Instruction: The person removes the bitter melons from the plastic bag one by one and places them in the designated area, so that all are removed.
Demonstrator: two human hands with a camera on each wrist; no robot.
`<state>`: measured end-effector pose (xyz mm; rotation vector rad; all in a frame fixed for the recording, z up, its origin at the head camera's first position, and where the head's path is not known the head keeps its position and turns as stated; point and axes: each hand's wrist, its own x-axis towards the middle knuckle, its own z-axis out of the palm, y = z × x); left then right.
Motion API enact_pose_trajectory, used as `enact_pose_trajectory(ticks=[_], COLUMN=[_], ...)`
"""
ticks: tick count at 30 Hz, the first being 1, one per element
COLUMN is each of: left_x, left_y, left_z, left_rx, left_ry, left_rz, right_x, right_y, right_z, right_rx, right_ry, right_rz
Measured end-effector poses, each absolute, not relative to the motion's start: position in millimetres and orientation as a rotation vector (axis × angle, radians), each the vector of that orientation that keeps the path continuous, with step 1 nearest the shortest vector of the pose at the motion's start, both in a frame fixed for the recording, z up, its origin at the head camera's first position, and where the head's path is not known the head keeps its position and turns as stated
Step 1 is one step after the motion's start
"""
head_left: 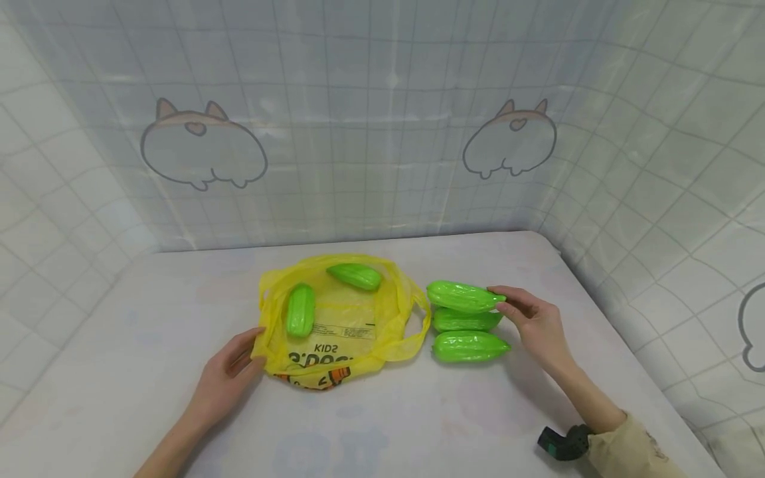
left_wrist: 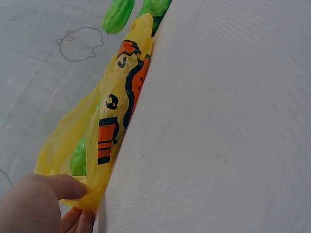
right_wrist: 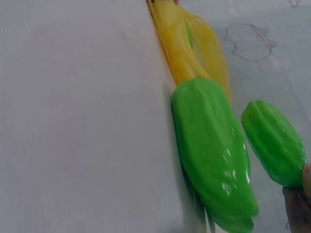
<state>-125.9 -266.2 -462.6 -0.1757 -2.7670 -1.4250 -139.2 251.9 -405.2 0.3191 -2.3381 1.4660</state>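
A yellow plastic bag lies with its mouth open in the head view. Inside it are two glossy green gourd-like vegetables, one at the left and one at the back. My left hand pinches the bag's near-left rim between thumb and fingers. To the right of the bag, my right hand holds a green gourd-like vegetable by its pointed end, raised off the table in the right wrist view. Two similar ones, a middle one and a nearer one, lie beside the bag's handle.
A white table carries everything. Behind it and at both sides hang pale grid-patterned curtains with animal drawings. A dark device sits at my right wrist, by the beige sleeve.
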Motion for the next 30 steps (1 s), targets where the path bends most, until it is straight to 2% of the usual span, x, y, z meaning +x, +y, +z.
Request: enact_pose_trajectory(ticks=[15,30], left_x=[-127,-127], left_y=[-266,-265], left_z=[-465,-463], left_rx=[-0.179,-0.179], left_ry=[-2.759,-2.76], left_rz=[-1.422,-1.423], right_x=[-143,-150], right_y=[299,331], right_z=[-417,-423], right_rx=[0.278,0.119], right_ry=[-2.325,-2.356], right_rz=[1.436,1.365])
